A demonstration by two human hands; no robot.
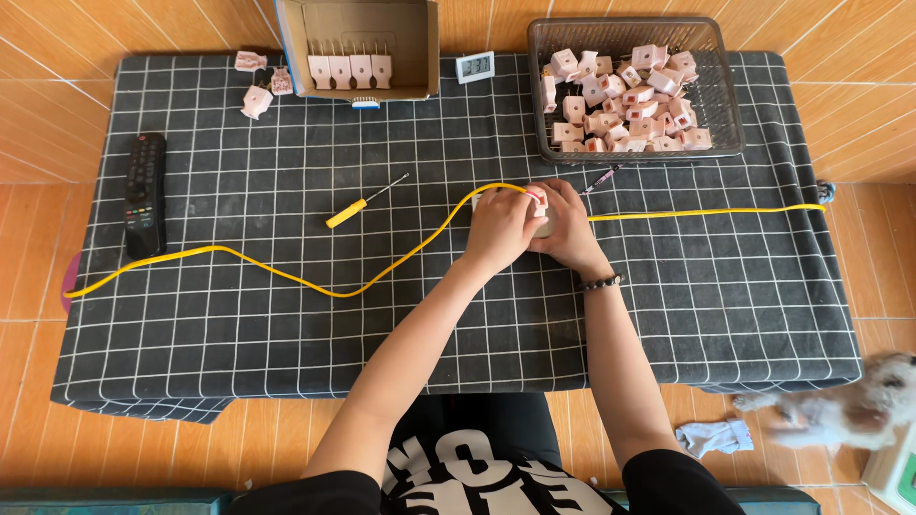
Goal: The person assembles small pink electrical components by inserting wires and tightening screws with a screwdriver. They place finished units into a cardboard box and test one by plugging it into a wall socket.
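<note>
Pink-and-white plastic plug body point(539, 198) sits mid-cloth, 6 o'clock of the wire basket point(727, 95), both hands closed round it: left hand point(503, 227), right hand point(565, 229). Looks light, rigid, small; pinch its flat sides. Thin yellow cable point(286, 275) is limp and springy; hold it close to the plug.

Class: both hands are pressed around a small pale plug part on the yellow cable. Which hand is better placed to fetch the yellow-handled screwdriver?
Probably the left hand: the yellow-handled screwdriver lies on its side, while the right hand would have to cross over.
</note>
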